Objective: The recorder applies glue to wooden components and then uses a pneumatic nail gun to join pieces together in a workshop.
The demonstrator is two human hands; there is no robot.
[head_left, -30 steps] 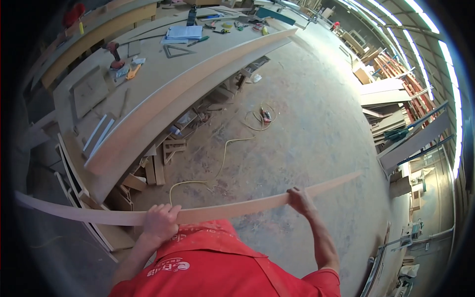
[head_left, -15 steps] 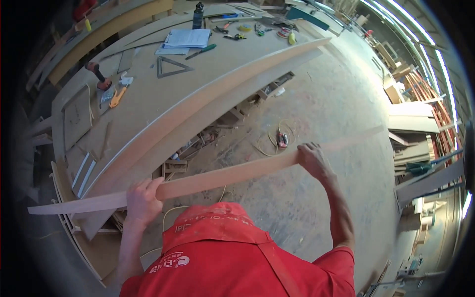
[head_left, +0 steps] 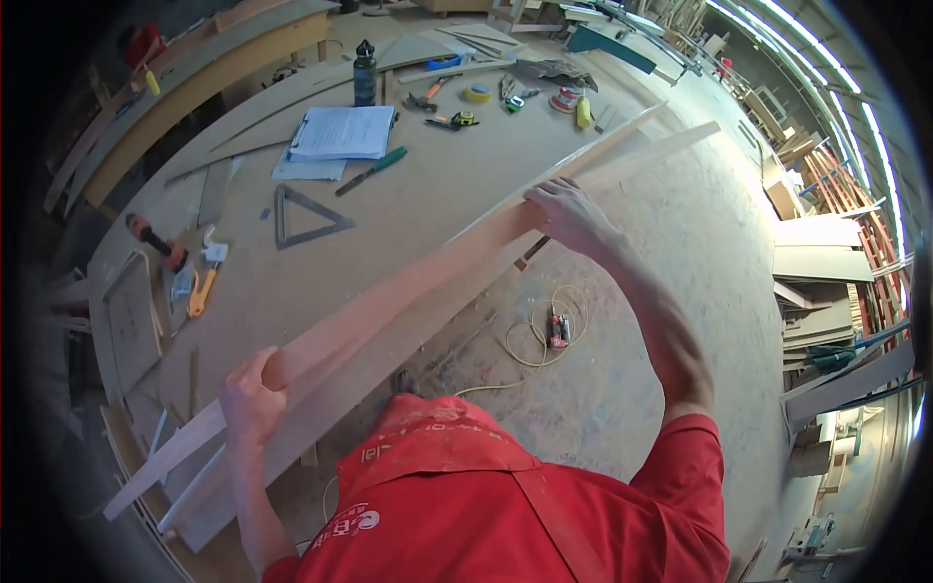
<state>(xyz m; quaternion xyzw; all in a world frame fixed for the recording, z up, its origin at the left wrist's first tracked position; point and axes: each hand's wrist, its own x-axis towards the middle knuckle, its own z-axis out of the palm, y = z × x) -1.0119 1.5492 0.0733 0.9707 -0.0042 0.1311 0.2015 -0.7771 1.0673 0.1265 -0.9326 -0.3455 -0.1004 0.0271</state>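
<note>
A long wooden strip (head_left: 394,291) is held in a two-handed grip, with fingers curled closed around it at the left hand (head_left: 253,394) and, well apart, the right hand (head_left: 573,214). It has been swung from over the floor to above the near edge of the desk (head_left: 243,291), beyond the grip; alignment along that edge seems under way, though contact cannot be told.

A red short-sleeved shirt (head_left: 685,471) shows beneath a white-lettered red apron (head_left: 437,452).
</note>
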